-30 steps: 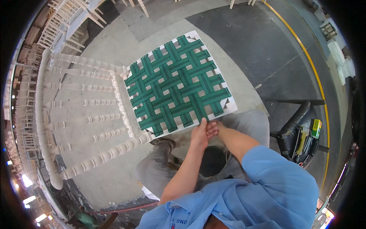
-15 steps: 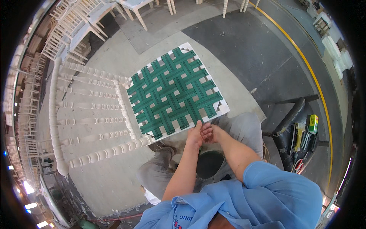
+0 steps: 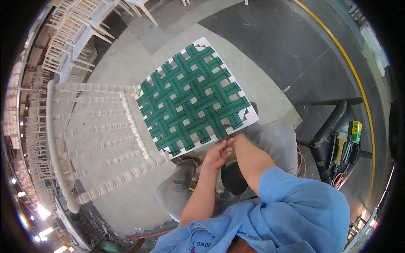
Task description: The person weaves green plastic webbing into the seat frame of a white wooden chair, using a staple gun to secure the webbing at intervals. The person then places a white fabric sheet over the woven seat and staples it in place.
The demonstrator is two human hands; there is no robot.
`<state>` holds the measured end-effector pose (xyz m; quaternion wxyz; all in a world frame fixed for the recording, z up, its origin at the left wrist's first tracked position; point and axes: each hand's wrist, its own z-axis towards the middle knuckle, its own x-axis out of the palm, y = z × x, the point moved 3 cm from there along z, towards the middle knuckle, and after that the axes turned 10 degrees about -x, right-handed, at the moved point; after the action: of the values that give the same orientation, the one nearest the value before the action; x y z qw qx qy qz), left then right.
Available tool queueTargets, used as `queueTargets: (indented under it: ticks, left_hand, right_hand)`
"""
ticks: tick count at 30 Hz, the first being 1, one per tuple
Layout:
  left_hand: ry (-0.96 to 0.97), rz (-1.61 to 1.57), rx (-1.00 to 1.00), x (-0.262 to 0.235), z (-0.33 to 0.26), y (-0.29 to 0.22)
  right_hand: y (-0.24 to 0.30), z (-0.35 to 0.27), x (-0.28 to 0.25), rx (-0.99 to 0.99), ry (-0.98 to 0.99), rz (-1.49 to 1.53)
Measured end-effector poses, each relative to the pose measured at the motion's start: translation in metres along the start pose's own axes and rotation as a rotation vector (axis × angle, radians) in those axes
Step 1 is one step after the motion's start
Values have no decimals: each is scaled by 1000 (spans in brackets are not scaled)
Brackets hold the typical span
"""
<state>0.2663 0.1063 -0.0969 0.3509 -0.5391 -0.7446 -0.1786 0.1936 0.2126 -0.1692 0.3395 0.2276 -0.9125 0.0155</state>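
Both hands meet at the near edge of the white wooden chair seat [image 3: 251, 119]: the left hand [image 3: 216, 155] is curled, fingers pinched; the right hand [image 3: 233, 139] is mostly hidden, grip unclear. The seat's green woven webbing [image 3: 192, 99] fills its frame. The white turned-spindle chair back [image 3: 101, 126] lies leftward on the concrete floor [image 3: 126, 198].

**Lighting and image quality**

Even, bright daylight; soft shadows on the pale concrete floor [image 3: 126, 185]. Glaring lamps blow out at lower left. Strong fisheye bending, black vignette at rim. Centre sharp; edges smeared.
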Motion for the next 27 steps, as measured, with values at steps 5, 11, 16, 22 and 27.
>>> queueTargets:
  ticks: [5,11,16,22,27]
  left_hand:
    - [79,-410,-80,-39,26,7]
    - [9,-617,-212,-43,56,-3]
    - [90,-783,-183,-31,66,-22]
    - [59,-540,215,-40,81,-38]
    - [44,-538,163,-38,112,-32]
  right_hand:
    - [8,21,-12,-36,-89,-32]
    - [4,43,-30,-53,-175,-28]
    - [2,61,-52,-64,-236,-15]
    - [5,80,-63,-75,-270,-30]
    - [-6,72,-62,-57,-267,-85]
